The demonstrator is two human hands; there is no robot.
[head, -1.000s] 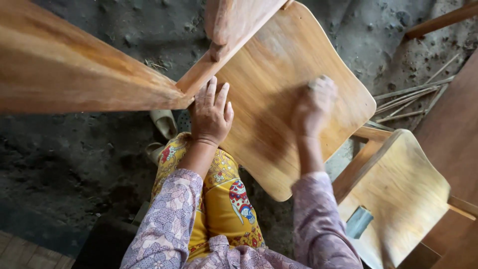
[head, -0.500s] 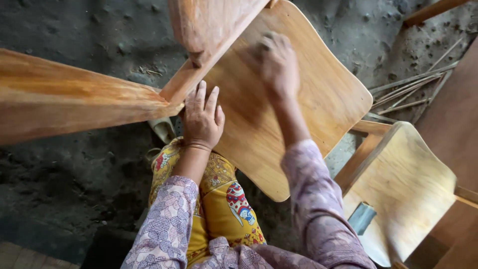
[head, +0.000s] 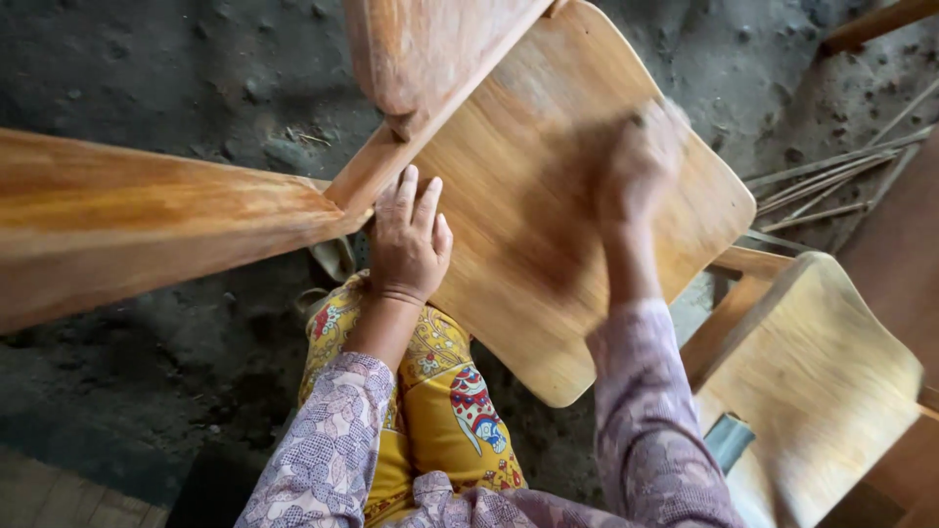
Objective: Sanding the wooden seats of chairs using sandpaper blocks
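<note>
A light wooden chair seat (head: 509, 127) lies tilted in front of me, resting against my lap. My left hand (head: 409, 244) lies flat on its near left edge, fingers stretched out, right beside the joint where a wooden leg (head: 147, 215) meets the frame. My right hand (head: 636, 171) is blurred by motion over the seat's right side, fingers curled over something small and dark that I cannot make out. A second leg (head: 421, 49) sticks up at the top.
Another wooden chair seat (head: 822, 381) stands at the lower right with a small grey-blue piece (head: 729, 438) by its near edge. Thin wooden sticks (head: 831, 186) lie on the dirt floor (head: 147, 59) at the right. A pale sandal (head: 335, 259) shows under the leg.
My right hand swept from the seat's right side to its upper middle and back to the right. My left hand stayed pressed on the seat's edge.
</note>
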